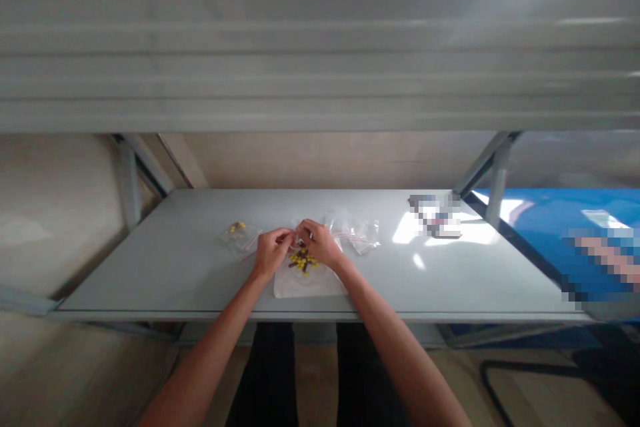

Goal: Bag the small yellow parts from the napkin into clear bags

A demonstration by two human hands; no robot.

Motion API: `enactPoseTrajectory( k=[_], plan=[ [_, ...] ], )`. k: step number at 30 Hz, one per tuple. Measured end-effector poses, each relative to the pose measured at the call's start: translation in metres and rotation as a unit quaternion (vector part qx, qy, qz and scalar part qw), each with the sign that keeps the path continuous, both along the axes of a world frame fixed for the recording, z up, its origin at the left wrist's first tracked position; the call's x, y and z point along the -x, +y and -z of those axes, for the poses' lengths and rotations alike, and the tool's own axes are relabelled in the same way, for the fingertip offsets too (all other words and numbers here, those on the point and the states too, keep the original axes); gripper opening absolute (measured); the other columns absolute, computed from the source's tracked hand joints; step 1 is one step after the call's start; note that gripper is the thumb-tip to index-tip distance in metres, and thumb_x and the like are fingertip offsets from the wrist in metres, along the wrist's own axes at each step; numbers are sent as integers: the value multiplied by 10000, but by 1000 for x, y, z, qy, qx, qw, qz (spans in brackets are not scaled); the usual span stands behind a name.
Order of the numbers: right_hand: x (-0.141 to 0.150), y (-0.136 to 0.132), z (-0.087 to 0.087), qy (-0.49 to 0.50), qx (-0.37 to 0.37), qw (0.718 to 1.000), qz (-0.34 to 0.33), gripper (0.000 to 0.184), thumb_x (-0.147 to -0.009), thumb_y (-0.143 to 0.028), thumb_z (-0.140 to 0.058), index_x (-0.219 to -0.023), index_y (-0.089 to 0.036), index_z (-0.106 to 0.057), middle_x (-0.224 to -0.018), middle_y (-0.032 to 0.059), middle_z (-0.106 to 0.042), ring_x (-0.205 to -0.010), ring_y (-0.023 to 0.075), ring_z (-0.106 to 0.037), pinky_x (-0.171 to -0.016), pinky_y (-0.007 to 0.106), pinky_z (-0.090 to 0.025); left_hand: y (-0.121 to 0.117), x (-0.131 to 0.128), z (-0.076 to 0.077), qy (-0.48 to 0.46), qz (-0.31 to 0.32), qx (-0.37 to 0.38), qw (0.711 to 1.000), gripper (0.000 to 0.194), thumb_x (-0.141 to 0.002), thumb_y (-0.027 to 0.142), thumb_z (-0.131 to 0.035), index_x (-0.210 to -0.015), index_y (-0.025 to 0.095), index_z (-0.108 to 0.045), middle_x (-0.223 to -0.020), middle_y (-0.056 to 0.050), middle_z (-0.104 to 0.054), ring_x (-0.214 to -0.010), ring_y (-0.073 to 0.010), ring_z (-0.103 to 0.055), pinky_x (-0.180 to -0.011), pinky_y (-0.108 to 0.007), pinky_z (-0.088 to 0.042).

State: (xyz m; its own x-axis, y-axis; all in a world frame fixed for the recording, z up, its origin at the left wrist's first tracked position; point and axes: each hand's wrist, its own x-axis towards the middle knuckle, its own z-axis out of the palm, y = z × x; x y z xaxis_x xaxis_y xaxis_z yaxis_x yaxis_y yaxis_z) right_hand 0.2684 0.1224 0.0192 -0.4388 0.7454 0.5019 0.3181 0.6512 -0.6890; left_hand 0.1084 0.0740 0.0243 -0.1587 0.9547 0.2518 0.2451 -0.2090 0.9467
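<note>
A ribbed grey shelf [320, 67] spans the top of the view, and below it a pale grey table [150, 260] reaches back towards a beige wall [325, 160]. A blue surface [540, 233] lies beyond the table's right side, and two dark-clad legs [270, 373] show under its near edge. A white sheet [307, 287] lies near that edge, in front of the person. On the table's far right, in a patch of sunlight, is an item [435, 213] too pixelated to make out. The left hand [274, 247] and right hand [317, 240] come together over the back of the sheet, their fingertips pinching a small clear bag [296, 239] between them; its contents cannot be made out. Just right of the right hand lie more clear bags [365, 233] with red-striped edges; left of the left hand is a filled bag [240, 240] with yellow bits [237, 225] showing at its far end. Smallest are the loose yellow and dark pieces [303, 261], heaped on the sheet between and just below the hands.
</note>
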Motion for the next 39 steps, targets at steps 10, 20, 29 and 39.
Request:
enactPoseTrajectory(
  k=[10,20,29,39],
  plan=[
    [-6,0,-8,200,143,968,42,211,-783,-325,-632,-770,-237,-441,-763,1,-656,-665,143,-621,-604,240,-467,-2,0,-3,-4,34,-91,995,190,-879,384,-695,-910,214,-774,-1065,-85,-713,-1055,-233,-666,-880,-315,-544],
    [-13,6,-11,353,235,906,-21,242,-763,-420,-755,-855,-215,-665,-860,44,-745,-779,187,-681,-790,335,-542,9,4,8,-277,154,65,946,633,-877,496,-686,-1410,243,-458,-1170,-99,-701,-906,-247,-743,-841,-412,-564],
    [-11,1,-17,282,240,929,9,321,-747,-478,-793,-655,-190,-684,-720,49,-713,-706,170,-640,-651,283,-507,15,18,7,-335,39,21,941,624,-663,231,-877,-1235,220,-628,-981,-24,-742,-810,-118,-678,-772,-254,-514],
    [-19,5,-11,171,234,957,-16,371,-760,-437,-783,-1031,-203,-687,-733,-17,-695,-618,117,-580,-537,208,-391,10,16,0,-319,27,21,947,369,-631,261,-893,-971,187,-768,-866,-24,-744,-692,-104,-630,-627,-229,-485]
  ],
)
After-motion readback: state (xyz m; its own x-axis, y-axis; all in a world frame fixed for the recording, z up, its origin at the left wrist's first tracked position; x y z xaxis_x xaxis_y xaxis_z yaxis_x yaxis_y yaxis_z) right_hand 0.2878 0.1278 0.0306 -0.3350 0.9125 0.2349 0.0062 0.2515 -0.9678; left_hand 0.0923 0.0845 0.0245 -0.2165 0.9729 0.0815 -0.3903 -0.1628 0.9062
